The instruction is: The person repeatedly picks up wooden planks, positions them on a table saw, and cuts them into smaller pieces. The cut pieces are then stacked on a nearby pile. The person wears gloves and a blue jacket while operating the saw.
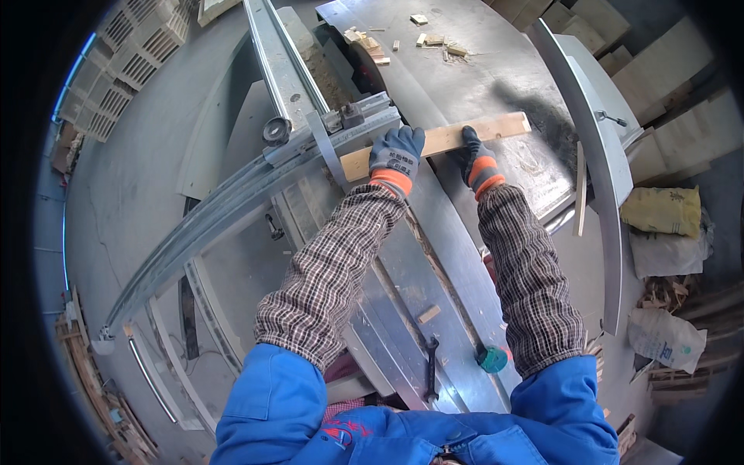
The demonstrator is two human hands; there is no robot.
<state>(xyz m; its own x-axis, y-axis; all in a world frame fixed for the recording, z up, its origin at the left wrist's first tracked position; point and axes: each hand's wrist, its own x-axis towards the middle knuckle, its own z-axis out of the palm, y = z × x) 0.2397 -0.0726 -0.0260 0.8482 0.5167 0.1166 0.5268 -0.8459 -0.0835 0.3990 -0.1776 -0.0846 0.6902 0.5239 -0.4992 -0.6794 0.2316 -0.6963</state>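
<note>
A grey metal surface [484, 81] fills the middle of the room, its near part cut by long slots, where a small wood block [428, 314], a dark wrench [432, 370] and a round green object [492, 359] lie close to the person's body. Wood offcuts [435, 43] are scattered at the far end, pale slatted crates [143, 50] stand at upper left, and a yellow sack [660, 211] lies among wood panels [670, 74] at right. The wooden board [446, 139] lies crosswise over the surface, its left end beside an upright metal strip [328, 149]. The gloved left grip [397, 151] is closed over that end; the right grip [475, 157] holds the board nearer its middle, partly hidden at the near edge. The board's right end extends past the right grip, well apart from the long grey panel [597, 167] along the surface's right side. A stretch of metal separates the board from the offcuts, while the rail frame [232, 198] crowds the left grip's side.
</note>
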